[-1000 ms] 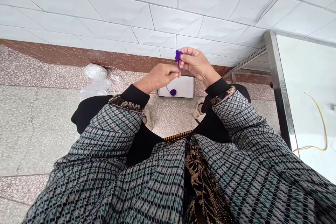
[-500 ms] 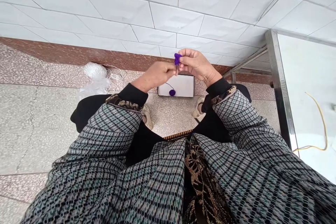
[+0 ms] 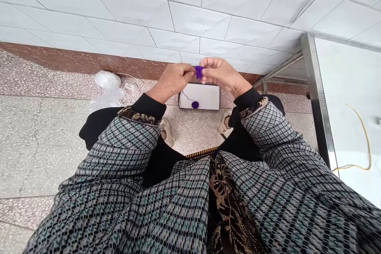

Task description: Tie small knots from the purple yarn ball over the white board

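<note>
A small purple knitted or crocheted piece [image 3: 199, 72] is held up in front of me, above a shallow box. My right hand [image 3: 222, 74] pinches its right side between thumb and fingers. At its left edge, my left hand [image 3: 174, 80] has thumb and forefinger pressed together; what they grip is too small to make out. A dark purple yarn ball [image 3: 195, 104] lies in the white-bottomed box [image 3: 208, 97] on the floor. From the ball, a thin strand climbs toward my left hand, its upper end hidden.
To the left, a ball of white cord [image 3: 107, 79] lies by clear plastic wrapping [image 3: 108, 97] and loose strands. A metal-framed white table [image 3: 345, 83] stands at the right, with a yellow cord [image 3: 366, 139] on it. A tiled wall [image 3: 184, 16] rises ahead.
My left hand has risen slightly from below the purple piece to its left edge. The piece has turned and shifted a little left and down in my right hand.
</note>
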Demonstrator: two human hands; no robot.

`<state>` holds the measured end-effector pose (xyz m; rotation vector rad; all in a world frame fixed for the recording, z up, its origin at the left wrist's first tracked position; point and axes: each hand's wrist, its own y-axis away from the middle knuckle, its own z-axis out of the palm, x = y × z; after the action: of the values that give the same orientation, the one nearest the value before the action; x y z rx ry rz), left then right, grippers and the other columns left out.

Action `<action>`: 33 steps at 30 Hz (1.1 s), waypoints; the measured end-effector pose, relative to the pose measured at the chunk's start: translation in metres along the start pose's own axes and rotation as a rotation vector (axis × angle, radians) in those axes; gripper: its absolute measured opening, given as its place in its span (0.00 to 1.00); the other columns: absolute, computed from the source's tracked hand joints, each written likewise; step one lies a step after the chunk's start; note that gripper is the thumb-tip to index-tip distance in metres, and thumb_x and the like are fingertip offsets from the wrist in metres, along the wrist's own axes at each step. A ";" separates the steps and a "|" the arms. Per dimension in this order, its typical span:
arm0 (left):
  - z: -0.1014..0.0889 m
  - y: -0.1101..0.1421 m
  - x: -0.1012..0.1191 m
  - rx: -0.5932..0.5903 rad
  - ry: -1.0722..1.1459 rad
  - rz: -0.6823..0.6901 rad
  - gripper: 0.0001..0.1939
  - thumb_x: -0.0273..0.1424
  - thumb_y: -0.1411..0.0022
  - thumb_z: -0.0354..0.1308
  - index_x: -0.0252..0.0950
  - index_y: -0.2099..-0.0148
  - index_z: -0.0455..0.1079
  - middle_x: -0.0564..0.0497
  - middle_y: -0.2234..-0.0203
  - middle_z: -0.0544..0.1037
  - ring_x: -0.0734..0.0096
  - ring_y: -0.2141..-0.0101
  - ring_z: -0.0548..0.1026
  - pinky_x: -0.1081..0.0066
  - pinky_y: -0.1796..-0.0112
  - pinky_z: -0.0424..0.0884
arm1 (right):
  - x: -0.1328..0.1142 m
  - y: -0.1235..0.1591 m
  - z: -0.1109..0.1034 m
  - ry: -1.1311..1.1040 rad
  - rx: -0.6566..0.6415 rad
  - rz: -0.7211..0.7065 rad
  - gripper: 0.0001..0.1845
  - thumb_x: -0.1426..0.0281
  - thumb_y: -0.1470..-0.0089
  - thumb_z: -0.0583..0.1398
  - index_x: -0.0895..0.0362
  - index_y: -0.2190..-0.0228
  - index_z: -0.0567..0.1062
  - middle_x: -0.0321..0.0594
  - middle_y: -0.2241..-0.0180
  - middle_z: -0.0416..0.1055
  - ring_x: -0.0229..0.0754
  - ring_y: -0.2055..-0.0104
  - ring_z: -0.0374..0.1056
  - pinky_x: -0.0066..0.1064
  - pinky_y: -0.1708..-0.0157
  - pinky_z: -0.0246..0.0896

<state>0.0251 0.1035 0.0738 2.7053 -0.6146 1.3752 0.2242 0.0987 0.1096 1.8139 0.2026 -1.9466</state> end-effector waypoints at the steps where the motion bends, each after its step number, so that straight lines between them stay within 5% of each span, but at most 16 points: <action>1: 0.004 0.001 0.002 -0.062 0.011 0.014 0.09 0.28 0.37 0.58 0.36 0.70 0.75 0.52 0.75 0.77 0.68 0.70 0.72 0.68 0.62 0.68 | -0.001 -0.002 0.000 -0.029 0.061 -0.022 0.16 0.75 0.45 0.73 0.55 0.69 0.70 0.29 0.75 0.69 0.32 0.74 0.67 0.26 0.66 0.71; 4: 0.013 0.006 0.009 -0.269 0.050 0.107 0.08 0.27 0.38 0.60 0.37 0.71 0.75 0.53 0.75 0.77 0.69 0.71 0.73 0.68 0.61 0.69 | 0.007 -0.010 -0.005 0.039 0.217 -0.052 0.16 0.75 0.43 0.72 0.55 0.70 0.69 0.29 0.75 0.68 0.34 0.72 0.67 0.26 0.67 0.68; 7: 0.009 0.007 0.015 -0.282 0.040 0.175 0.08 0.28 0.38 0.60 0.38 0.70 0.76 0.52 0.73 0.79 0.68 0.68 0.75 0.68 0.59 0.70 | 0.020 -0.016 -0.012 0.285 0.250 -0.035 0.14 0.83 0.47 0.68 0.56 0.72 0.71 0.30 0.76 0.68 0.35 0.72 0.65 0.25 0.69 0.64; 10: -0.006 0.004 0.012 -0.113 -0.030 0.133 0.08 0.28 0.36 0.58 0.37 0.68 0.77 0.49 0.70 0.80 0.65 0.64 0.76 0.66 0.57 0.71 | 0.026 -0.013 -0.013 0.407 0.013 0.045 0.13 0.86 0.51 0.67 0.58 0.72 0.73 0.31 0.76 0.70 0.34 0.72 0.64 0.24 0.71 0.63; 12: -0.013 0.001 0.008 -0.027 -0.091 0.070 0.09 0.29 0.35 0.57 0.36 0.66 0.77 0.48 0.68 0.80 0.64 0.62 0.76 0.65 0.55 0.71 | 0.023 -0.009 -0.011 0.305 -0.151 0.066 0.13 0.84 0.49 0.68 0.57 0.70 0.73 0.31 0.74 0.72 0.33 0.73 0.65 0.24 0.71 0.65; 14: -0.014 0.000 0.004 -0.019 -0.143 0.011 0.10 0.30 0.33 0.55 0.36 0.66 0.76 0.48 0.68 0.80 0.64 0.63 0.76 0.64 0.55 0.71 | 0.016 -0.006 -0.009 0.130 -0.180 0.008 0.13 0.80 0.46 0.69 0.57 0.68 0.72 0.31 0.73 0.72 0.32 0.73 0.66 0.25 0.69 0.68; 18: -0.003 0.004 0.008 -0.284 -0.126 0.054 0.11 0.30 0.33 0.54 0.36 0.65 0.77 0.49 0.69 0.80 0.67 0.65 0.76 0.66 0.57 0.71 | 0.011 -0.012 -0.013 -0.060 0.063 -0.154 0.13 0.72 0.37 0.68 0.54 0.66 0.68 0.29 0.72 0.67 0.32 0.71 0.67 0.24 0.66 0.68; 21: 0.001 0.009 0.016 -0.431 -0.063 0.163 0.11 0.30 0.34 0.55 0.37 0.65 0.78 0.50 0.69 0.81 0.68 0.65 0.78 0.67 0.57 0.72 | 0.019 -0.019 -0.018 0.090 0.174 -0.106 0.14 0.76 0.39 0.68 0.54 0.68 0.68 0.28 0.74 0.64 0.33 0.72 0.65 0.23 0.69 0.64; 25: -0.012 0.006 0.016 -0.212 -0.082 0.105 0.12 0.30 0.33 0.54 0.36 0.63 0.79 0.48 0.66 0.82 0.65 0.62 0.78 0.65 0.55 0.73 | 0.025 -0.014 -0.017 0.349 -0.070 0.074 0.15 0.85 0.50 0.69 0.57 0.71 0.72 0.30 0.75 0.69 0.32 0.73 0.63 0.23 0.72 0.62; 28: -0.019 0.001 0.008 -0.045 -0.131 0.002 0.12 0.30 0.33 0.53 0.35 0.62 0.79 0.48 0.67 0.82 0.64 0.62 0.77 0.64 0.55 0.73 | 0.016 -0.004 -0.011 0.206 -0.255 0.055 0.14 0.82 0.48 0.71 0.57 0.69 0.72 0.31 0.73 0.72 0.33 0.72 0.66 0.24 0.69 0.66; 30: -0.016 0.000 0.003 -0.062 -0.146 -0.012 0.12 0.30 0.33 0.53 0.35 0.62 0.79 0.48 0.68 0.82 0.64 0.62 0.77 0.64 0.56 0.72 | 0.009 -0.003 -0.009 0.047 -0.193 -0.043 0.14 0.76 0.44 0.72 0.56 0.68 0.71 0.31 0.72 0.71 0.33 0.71 0.67 0.25 0.67 0.67; 33: -0.006 0.004 0.005 -0.267 -0.134 0.068 0.12 0.29 0.34 0.53 0.35 0.63 0.79 0.49 0.69 0.82 0.66 0.65 0.77 0.65 0.57 0.72 | 0.009 -0.009 -0.011 -0.049 0.046 -0.147 0.12 0.72 0.38 0.69 0.55 0.66 0.70 0.30 0.72 0.68 0.33 0.71 0.67 0.25 0.66 0.66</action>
<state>0.0218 0.0995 0.0810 2.5954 -0.8415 1.0428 0.2306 0.1092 0.0977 1.8238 0.2842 -2.1108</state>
